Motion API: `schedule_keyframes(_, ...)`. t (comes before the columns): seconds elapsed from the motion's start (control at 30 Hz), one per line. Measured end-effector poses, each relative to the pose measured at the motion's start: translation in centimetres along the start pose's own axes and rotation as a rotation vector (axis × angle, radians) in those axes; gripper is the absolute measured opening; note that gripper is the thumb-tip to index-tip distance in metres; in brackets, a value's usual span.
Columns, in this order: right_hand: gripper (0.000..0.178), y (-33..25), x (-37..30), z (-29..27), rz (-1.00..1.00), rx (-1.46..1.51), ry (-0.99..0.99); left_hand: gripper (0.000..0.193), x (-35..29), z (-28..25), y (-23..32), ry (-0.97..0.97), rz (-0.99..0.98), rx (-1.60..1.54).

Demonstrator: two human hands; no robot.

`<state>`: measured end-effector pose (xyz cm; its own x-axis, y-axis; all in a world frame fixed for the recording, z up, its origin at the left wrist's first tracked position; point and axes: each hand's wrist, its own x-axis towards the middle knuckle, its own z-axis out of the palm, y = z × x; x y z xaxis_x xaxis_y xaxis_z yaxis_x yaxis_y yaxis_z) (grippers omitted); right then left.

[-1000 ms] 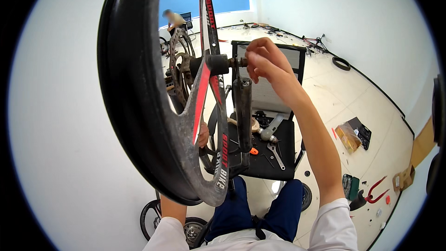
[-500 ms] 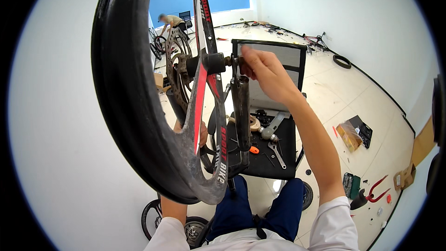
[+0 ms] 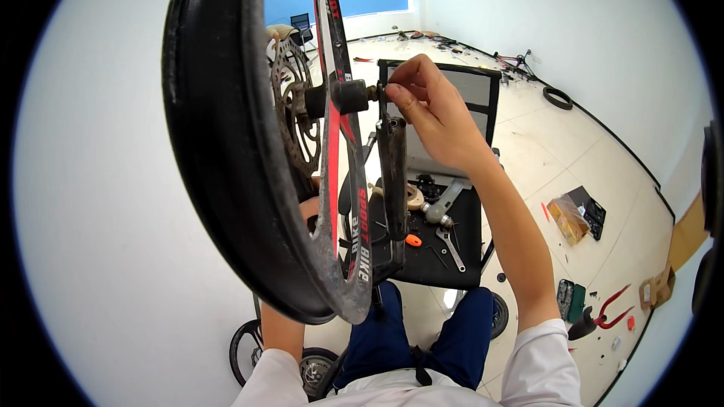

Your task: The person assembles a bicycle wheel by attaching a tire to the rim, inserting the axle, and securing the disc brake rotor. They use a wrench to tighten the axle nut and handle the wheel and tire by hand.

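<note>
A black bicycle wheel (image 3: 215, 136) with red and white spokes stands tilted in front of me, in a black fork. Its hub (image 3: 351, 96) shows in the middle, with a brake disc (image 3: 292, 83) on the left side. My right hand (image 3: 437, 117) pinches the axle end (image 3: 383, 93) between thumb and finger, outside the right fork leg (image 3: 393, 181). Only a patch of my left hand (image 3: 308, 209) shows between the spokes, close to the disc; the wheel hides its fingers and whatever they touch.
Below stands a black chair (image 3: 422, 275) bearing an adjustable wrench (image 3: 451, 249), an orange-handled tool (image 3: 413, 240) and other parts. On the floor to the right lie a toolbox (image 3: 577, 298), a red fork (image 3: 607, 313) and a tyre (image 3: 557, 98). A wheel (image 3: 245, 350) stands at lower left.
The wheel has shifted slightly right and turned a little. My right hand's thumb and fingers have changed position at the axle end. Less of my left hand shows, and the wheel now hides most of the background person.
</note>
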<state>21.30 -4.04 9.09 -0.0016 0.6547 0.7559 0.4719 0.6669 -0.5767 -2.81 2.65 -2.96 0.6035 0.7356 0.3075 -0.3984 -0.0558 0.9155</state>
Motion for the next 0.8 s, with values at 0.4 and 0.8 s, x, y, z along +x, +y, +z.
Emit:
schedule_keyframes(0.4,0.028,1.1,0.9,-1.0,0.21,0.073,-0.047,0.013,0.4,-1.1,0.4,-0.109,-0.083,0.032)
schedule_keyframes(0.8,0.021,1.0,-0.1,-1.5,-0.146,0.203,0.003,0.023,1.3,-1.4,-0.7,-0.255,0.026,-0.036)
